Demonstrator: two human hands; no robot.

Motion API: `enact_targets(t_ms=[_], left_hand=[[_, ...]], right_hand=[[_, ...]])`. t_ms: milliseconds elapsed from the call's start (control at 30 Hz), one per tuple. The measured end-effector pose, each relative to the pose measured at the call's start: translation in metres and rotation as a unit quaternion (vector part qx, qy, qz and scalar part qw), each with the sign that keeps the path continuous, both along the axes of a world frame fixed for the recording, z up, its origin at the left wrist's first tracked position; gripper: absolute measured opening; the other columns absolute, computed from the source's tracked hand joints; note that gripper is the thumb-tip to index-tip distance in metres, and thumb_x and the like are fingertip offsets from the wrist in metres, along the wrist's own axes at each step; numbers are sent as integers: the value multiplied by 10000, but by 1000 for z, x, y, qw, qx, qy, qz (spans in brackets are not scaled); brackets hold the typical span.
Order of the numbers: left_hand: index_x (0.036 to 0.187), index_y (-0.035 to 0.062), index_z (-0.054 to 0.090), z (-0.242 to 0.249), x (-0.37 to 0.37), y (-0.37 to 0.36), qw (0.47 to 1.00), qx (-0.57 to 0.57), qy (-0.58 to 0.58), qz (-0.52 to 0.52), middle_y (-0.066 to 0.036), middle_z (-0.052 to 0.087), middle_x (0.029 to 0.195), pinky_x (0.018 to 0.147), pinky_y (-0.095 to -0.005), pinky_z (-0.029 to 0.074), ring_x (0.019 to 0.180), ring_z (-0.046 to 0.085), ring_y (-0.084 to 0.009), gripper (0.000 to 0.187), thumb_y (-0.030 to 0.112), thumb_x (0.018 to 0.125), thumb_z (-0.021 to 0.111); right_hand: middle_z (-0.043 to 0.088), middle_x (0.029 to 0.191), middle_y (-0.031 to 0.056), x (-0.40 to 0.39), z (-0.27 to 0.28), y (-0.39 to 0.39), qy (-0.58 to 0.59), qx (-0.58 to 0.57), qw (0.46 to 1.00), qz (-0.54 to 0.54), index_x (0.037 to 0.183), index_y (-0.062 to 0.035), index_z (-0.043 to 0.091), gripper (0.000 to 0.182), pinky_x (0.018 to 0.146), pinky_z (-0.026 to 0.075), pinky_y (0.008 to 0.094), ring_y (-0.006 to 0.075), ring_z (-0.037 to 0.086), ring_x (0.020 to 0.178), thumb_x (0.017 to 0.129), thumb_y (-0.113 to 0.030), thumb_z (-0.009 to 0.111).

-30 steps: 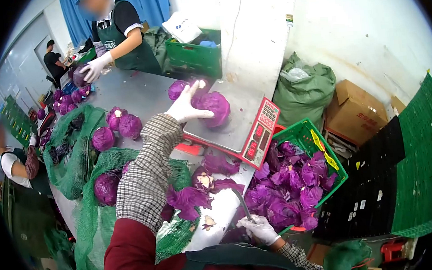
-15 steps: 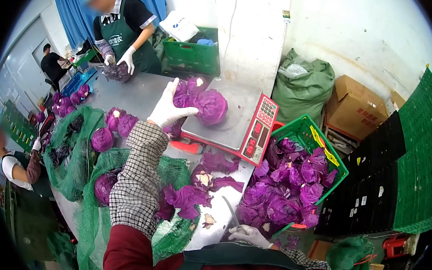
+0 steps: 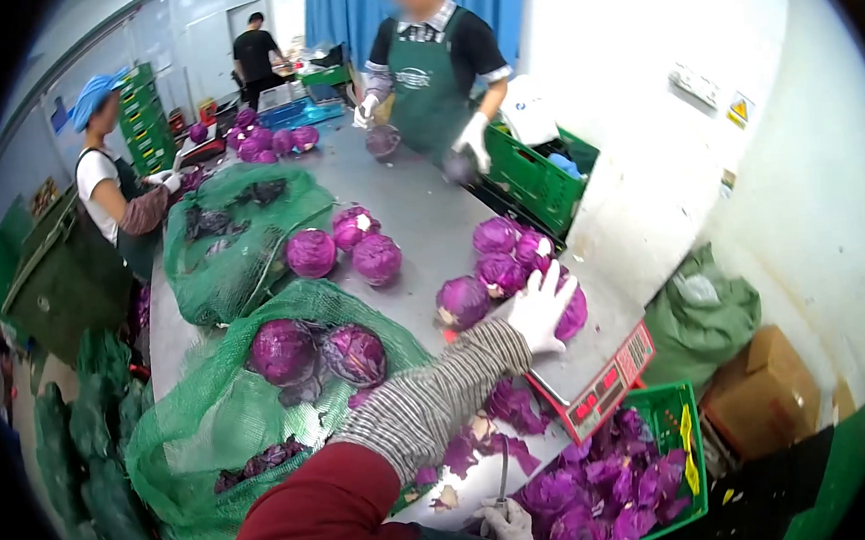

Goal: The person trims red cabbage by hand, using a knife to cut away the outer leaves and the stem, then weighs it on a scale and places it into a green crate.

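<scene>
My left hand (image 3: 541, 313), in a white glove, has its fingers stretched out against a purple cabbage (image 3: 574, 312) on the digital scale (image 3: 606, 383). The hand covers part of that cabbage. Several more purple cabbages (image 3: 500, 273) are bunched just beyond it, at the scale's far side. Low in the view, my gloved right hand (image 3: 511, 528) is closed round a knife (image 3: 504, 466), its blade pointing up and away from me. Loose purple leaves (image 3: 517, 408) and cut stem pieces lie between the knife and the scale.
A green crate (image 3: 696, 482) full of purple leaves stands right of the table. Green net bags (image 3: 202, 417) holding cabbages cover the left side. Across the table, a gloved co-worker (image 3: 434, 79) handles cabbages; another person (image 3: 110, 182) works at the left.
The view has swung right to left, bringing more of the table in. My left hand now lies over the cabbage on the scale. My right hand still holds the knife.
</scene>
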State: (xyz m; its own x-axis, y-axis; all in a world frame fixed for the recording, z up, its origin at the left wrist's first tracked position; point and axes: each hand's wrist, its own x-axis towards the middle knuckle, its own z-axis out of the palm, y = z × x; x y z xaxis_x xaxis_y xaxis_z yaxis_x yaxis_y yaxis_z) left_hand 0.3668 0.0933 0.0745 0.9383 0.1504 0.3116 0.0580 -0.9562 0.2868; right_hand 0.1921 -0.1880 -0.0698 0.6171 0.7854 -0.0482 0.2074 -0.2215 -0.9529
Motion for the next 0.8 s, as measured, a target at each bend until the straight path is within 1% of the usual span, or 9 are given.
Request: enact_targets(t_ms=[100, 300, 333, 400, 433, 533, 600, 667, 800], left_hand=[[1428, 79, 275, -7, 9, 4, 1000, -4, -5, 9, -278, 217, 1447, 927, -492, 479, 1227, 363, -454, 1061, 328, 556, 825], [1393, 52, 332, 3, 7, 45, 960, -263, -63, 78, -258, 347, 1372, 1033, -475, 385, 1216, 416, -430, 1020, 392, 556, 804], [1393, 62, 340, -3, 9, 66, 901, -419, -98, 46, -228, 409, 1332, 989, -453, 434, 1177, 476, -392, 982, 355, 591, 824], [1360, 21, 365, -3, 5, 96, 666, -736, -96, 76, -208, 454, 1295, 930, -419, 483, 1137, 528, -331, 949, 318, 604, 857], [1334, -2, 380, -8, 9, 115, 641, -745, -156, 102, -202, 486, 1262, 906, -409, 498, 1108, 550, -313, 930, 308, 604, 866], [1283, -30, 412, -1, 19, 183, 758, -560, -300, 150, -205, 528, 1216, 834, -374, 532, 1035, 596, -275, 964, 318, 528, 900], [1327, -38, 363, -9, 20, 239, 879, -354, -233, 220, -226, 453, 1298, 914, -403, 491, 1113, 548, -321, 1059, 377, 505, 888], [1366, -16, 329, -43, 31, 285, 898, -230, -191, 323, -244, 359, 1368, 1008, -437, 414, 1208, 458, -367, 1117, 460, 502, 853], [1430, 69, 253, -50, 45, 298, 903, -89, -25, 419, -240, 223, 1448, 1055, -461, 356, 1278, 337, -423, 1132, 532, 553, 799]], right_hand=[[588, 611, -3, 10, 21, 29, 214, 34, 969, -122, 946, -35, 636, 124, 454, 373, 223, 71, 489, 488, 875, -130, 604], [633, 740, 40, 47, -26, 53, -183, 61, 981, -36, 1090, -64, 579, 221, 533, 448, 273, 123, 552, 578, 886, -145, 602], [626, 728, 55, 55, -30, 55, -355, 76, 932, -5, 1090, -54, 571, 233, 554, 462, 294, 148, 565, 588, 884, -156, 609], [623, 745, 83, 58, -13, 64, -125, 4, 991, -38, 1085, -41, 573, 245, 587, 477, 327, 192, 586, 623, 883, -172, 614], [621, 753, 98, 57, -9, 67, -3, -30, 998, -60, 1083, -34, 574, 252, 603, 484, 344, 214, 596, 640, 883, -181, 616], [624, 797, 130, 60, -78, 64, -123, -40, 989, -76, 1075, -17, 576, 268, 625, 492, 370, 267, 607, 690, 883, -200, 618], [614, 833, 156, 60, -24, 81, -143, 8, 986, -87, 1076, -14, 580, 285, 647, 495, 391, 325, 597, 733, 864, -193, 646], [605, 818, 130, 65, -39, 77, -441, 14, 897, -22, 1051, -23, 599, 245, 638, 493, 385, 305, 597, 731, 861, -169, 644], [584, 692, 84, 53, -20, 85, -89, 51, 985, -136, 1016, -69, 641, 229, 585, 465, 368, 240, 576, 614, 811, -158, 695]])
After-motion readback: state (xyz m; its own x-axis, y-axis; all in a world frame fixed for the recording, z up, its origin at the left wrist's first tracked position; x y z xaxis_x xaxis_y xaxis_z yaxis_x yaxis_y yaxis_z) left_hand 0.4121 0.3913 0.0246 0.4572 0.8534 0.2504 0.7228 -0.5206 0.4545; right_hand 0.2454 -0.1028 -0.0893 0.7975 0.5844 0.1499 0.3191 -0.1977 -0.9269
